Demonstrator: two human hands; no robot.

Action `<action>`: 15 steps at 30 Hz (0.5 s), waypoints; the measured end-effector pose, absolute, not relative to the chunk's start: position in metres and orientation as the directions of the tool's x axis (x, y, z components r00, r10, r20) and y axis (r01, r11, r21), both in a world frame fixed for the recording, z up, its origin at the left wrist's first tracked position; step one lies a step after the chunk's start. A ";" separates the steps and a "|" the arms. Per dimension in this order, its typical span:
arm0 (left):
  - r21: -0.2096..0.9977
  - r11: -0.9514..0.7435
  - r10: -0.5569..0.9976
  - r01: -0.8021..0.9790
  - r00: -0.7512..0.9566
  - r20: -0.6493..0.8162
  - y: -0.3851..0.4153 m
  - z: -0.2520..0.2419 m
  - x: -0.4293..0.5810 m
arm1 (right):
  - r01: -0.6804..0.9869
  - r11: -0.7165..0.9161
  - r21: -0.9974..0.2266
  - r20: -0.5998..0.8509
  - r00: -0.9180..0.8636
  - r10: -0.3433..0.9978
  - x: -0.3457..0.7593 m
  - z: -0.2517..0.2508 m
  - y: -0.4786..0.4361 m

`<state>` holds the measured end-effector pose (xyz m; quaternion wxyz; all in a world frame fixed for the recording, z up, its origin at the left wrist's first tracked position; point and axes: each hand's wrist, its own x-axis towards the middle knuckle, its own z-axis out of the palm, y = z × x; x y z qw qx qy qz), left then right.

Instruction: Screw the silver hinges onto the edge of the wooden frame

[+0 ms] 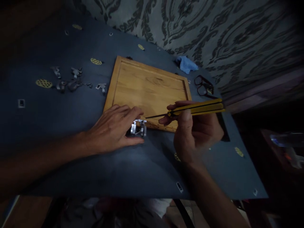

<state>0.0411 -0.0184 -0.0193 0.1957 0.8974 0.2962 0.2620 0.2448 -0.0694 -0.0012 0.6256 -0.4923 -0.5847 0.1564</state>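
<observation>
My right hand [194,129] grips a yellow-and-black screwdriver [197,107], its thin shaft pointing left, with the tip close to a shiny metal hinge [139,127]. That hinge sits at the near edge of a framed wooden panel [152,85], which lies flat on the table. My left hand [116,126] lies over the panel's near left corner, fingers on the wood and thumb stretched out below the edge. The hinge stands between its thumb and index finger; whether they press on it is unclear. Small holes dot the panel's near edge to the right of the hinge.
Several loose metal hinges [73,84] and small screws [89,85] lie left of the panel on the dark blue tablecloth [95,177]. Beyond the panel's right side are a blue cloth [187,65] and eyeglasses [203,85]. A patterned wall [201,28] borders the table's far side.
</observation>
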 end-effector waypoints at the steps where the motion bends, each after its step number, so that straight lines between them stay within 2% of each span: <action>1: 0.575 -0.718 0.653 0.393 0.665 0.362 -0.017 -0.018 0.040 | 0.376 0.459 -0.805 0.566 0.254 0.784 0.245 -0.001 -0.069; 4: 0.779 -0.573 0.743 0.255 0.562 0.363 -0.012 -0.013 0.037 | 0.378 0.414 -0.828 0.508 0.196 0.839 0.247 0.000 -0.069; 6: 0.851 -0.483 0.809 0.207 0.476 0.344 -0.008 -0.008 0.035 | 0.374 0.395 -0.839 0.486 0.187 0.854 0.248 0.001 -0.069; 10: 0.891 -0.413 0.873 0.186 0.358 0.330 -0.001 -0.002 0.033 | 0.353 0.407 -0.843 0.496 0.211 0.842 0.249 0.001 -0.070; 15: 0.914 -0.374 0.900 0.155 0.300 0.317 0.015 -0.003 0.029 | 0.342 0.397 -0.852 0.474 0.181 0.862 0.250 0.002 -0.068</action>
